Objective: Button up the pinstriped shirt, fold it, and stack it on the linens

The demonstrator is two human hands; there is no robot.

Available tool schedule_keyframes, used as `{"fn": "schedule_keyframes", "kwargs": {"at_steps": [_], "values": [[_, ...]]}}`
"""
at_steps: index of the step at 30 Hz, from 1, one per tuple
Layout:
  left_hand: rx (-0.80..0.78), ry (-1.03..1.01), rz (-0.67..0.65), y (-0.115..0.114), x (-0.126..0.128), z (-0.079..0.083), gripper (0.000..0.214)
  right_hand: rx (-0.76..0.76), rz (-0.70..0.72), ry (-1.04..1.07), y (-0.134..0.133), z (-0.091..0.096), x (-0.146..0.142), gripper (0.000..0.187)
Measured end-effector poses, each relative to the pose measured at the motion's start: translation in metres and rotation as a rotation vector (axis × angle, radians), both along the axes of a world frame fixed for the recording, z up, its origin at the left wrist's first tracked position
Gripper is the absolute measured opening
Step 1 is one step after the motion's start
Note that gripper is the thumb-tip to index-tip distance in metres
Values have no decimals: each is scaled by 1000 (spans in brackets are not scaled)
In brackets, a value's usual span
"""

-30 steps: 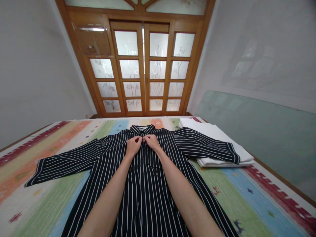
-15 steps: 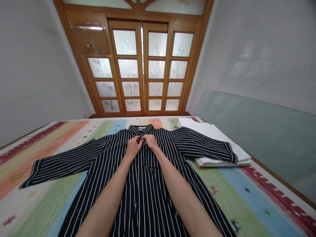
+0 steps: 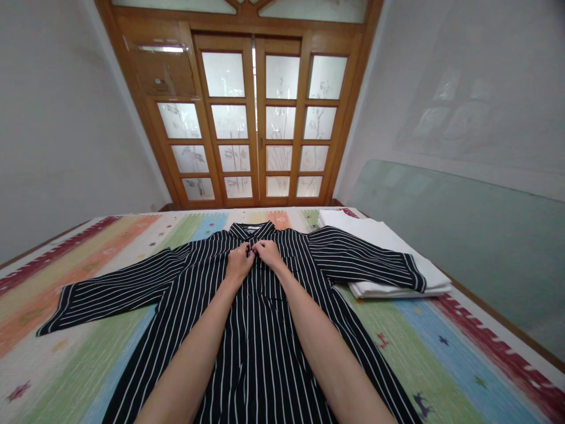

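Note:
A black shirt with white stripes (image 3: 260, 330) lies spread front side up, its collar at the far end and its sleeves stretched out to both sides. Just below the collar, my left hand (image 3: 239, 260) pinches the front edge of the shirt. Right beside it, my right hand (image 3: 267, 253) grips the same front opening, fingers closed and almost touching the left ones. Whatever small part sits between the fingertips, such as a button, is hidden by them.
Folded white cloth (image 3: 366, 229) lies at the right, partly under the shirt's sleeve. A colourful striped cover (image 3: 119, 347) spreads beneath everything. Beyond it stand wooden doors with glass panes (image 3: 259, 118); a pale green panel (image 3: 463, 229) leans along the right wall.
Both hands stay at the same spot on the shirt front, with only slight finger movement. The shirt lies as before.

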State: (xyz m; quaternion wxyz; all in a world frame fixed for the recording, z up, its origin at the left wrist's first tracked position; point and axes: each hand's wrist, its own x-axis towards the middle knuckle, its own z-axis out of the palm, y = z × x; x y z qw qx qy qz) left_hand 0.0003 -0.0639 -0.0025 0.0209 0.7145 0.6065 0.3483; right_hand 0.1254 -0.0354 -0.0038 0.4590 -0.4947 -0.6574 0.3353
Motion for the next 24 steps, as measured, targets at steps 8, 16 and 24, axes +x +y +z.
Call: {"fn": "schedule_keyframes", "kwargs": {"at_steps": [8,16,24], "values": [[-13,-30,-23,0,-1,-1,28,25,1,-23,-1,0,0,31],[-33,-137,-76,2,-7,-1,28,68,-18,-85,-1,0,1,16],[-8,-270,-62,2,-10,1,25,87,18,-112,2,-2,2,13]]}}
